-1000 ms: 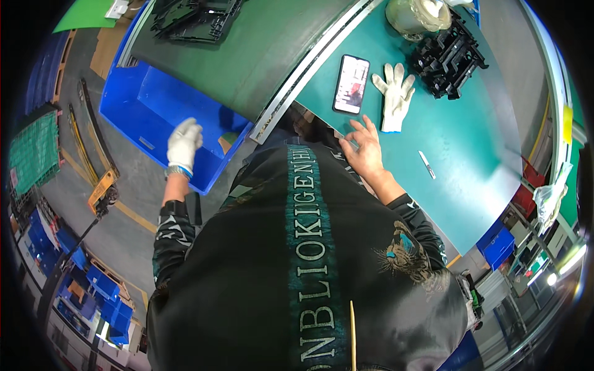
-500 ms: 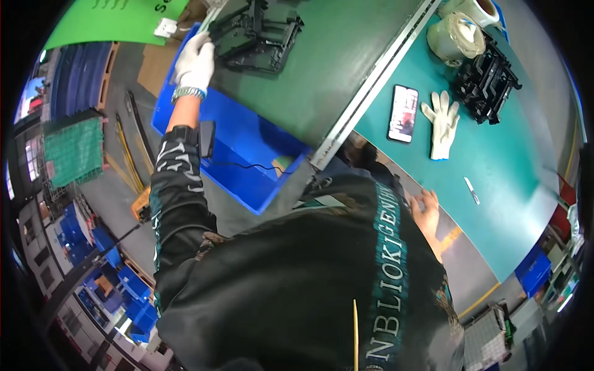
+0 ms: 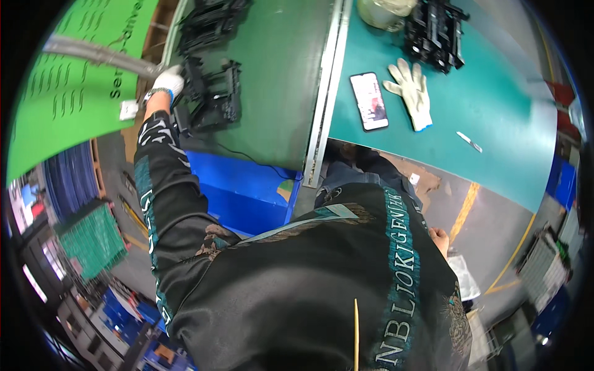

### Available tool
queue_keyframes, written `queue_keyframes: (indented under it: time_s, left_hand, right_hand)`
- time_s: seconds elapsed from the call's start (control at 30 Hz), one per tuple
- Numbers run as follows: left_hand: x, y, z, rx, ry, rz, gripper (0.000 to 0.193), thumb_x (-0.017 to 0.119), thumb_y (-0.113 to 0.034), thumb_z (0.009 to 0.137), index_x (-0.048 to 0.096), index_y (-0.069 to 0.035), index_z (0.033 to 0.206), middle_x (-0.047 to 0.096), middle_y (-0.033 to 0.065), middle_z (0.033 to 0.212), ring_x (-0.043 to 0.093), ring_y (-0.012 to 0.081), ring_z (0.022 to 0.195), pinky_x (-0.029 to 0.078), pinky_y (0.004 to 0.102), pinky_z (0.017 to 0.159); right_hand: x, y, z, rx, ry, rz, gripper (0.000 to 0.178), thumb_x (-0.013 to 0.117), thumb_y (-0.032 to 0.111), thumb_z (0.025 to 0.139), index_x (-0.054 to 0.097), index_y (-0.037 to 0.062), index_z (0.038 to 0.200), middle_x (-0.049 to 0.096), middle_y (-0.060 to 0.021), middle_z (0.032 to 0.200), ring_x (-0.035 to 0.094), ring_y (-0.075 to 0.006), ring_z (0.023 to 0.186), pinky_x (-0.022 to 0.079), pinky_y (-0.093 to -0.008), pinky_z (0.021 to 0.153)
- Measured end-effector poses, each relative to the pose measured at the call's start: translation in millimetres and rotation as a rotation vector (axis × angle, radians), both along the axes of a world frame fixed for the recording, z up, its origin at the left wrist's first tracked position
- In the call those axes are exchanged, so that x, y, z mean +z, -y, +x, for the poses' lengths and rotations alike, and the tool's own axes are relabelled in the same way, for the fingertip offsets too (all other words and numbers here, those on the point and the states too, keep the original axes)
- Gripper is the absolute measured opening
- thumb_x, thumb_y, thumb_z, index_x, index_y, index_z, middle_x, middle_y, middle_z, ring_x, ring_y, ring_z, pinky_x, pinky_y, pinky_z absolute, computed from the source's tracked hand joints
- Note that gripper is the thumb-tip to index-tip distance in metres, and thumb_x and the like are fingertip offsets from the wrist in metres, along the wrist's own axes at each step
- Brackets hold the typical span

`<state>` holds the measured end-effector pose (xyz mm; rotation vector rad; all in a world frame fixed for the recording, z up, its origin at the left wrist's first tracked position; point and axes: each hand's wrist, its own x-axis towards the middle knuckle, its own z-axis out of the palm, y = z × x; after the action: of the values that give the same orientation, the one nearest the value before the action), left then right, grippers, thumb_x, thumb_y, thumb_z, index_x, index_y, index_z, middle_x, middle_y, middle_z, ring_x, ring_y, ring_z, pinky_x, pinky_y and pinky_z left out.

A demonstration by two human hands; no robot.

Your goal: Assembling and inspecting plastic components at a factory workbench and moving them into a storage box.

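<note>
My left hand, in a white knit glove, is at the left edge of the green belt surface. Its fingers are curled beside the left side of a black plastic frame part; what they grip is hidden. Just beyond lies another black plastic part. A small black device with a thin cable sits by my left wrist. Bare and hanging low at my right side, my right hand shows only partly past the sleeve, its fingers folded in with nothing seen in them.
Right of a metal rail, a teal table holds a phone, a white glove, a small knife, black plastic parts and a tape roll. A blue bin stands below the belt. A green panel is at far left.
The view has turned, and more black parts show on the belt. My left hand has shifted along the belt's left edge. My right hand has dropped lower and shows less.
</note>
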<state>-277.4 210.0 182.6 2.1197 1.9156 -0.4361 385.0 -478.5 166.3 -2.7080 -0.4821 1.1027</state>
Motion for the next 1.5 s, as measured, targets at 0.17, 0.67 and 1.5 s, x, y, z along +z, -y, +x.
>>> queue_keyframes:
  time_s: [0.17, 0.67, 1.5]
  left_hand:
    - [-19.7, -9.4, -0.6, 0.096, 0.083, -0.101, 0.043, 0.048, -0.011, 0.084, 0.063, -0.001, 0.123, 0.064, 0.0261, 0.122, 0.059, 0.0406, 0.118, 0.046, 0.0439, 0.102]
    - [64.8, 51.4, 129.9, -0.416, -0.233, -0.204, 0.033, 0.059, -0.017, 0.075, 0.07, 0.005, 0.097, 0.068, 0.0303, 0.102, 0.067, 0.0415, 0.099, 0.054, 0.0469, 0.086]
    - [133.8, 291.9, 328.8, -0.134, 0.771, 0.327, 0.026, 0.07, 0.0, 0.077, 0.07, -0.002, 0.104, 0.073, 0.0123, 0.095, 0.071, 0.0226, 0.088, 0.057, 0.0333, 0.078]
  right_hand:
    - [15.0, 20.3, -8.4, -0.213, -0.077, 0.029, 0.02, 0.069, 0.017, 0.091, 0.071, -0.001, 0.099, 0.068, -0.0019, 0.085, 0.059, -0.0111, 0.078, 0.048, -0.0272, 0.073]
    - [-2.9, -34.0, -1.3, -0.086, -0.097, 0.175, 0.025, 0.069, 0.021, 0.092, 0.071, -0.001, 0.104, 0.07, -0.0044, 0.089, 0.061, -0.0122, 0.082, 0.049, -0.0282, 0.077]
    - [-42.7, -175.9, 196.5, 0.723, 0.489, 0.588, 0.036, 0.071, 0.017, 0.085, 0.065, 0.0077, 0.12, 0.064, -0.015, 0.122, 0.055, -0.0368, 0.118, 0.044, -0.0452, 0.102]
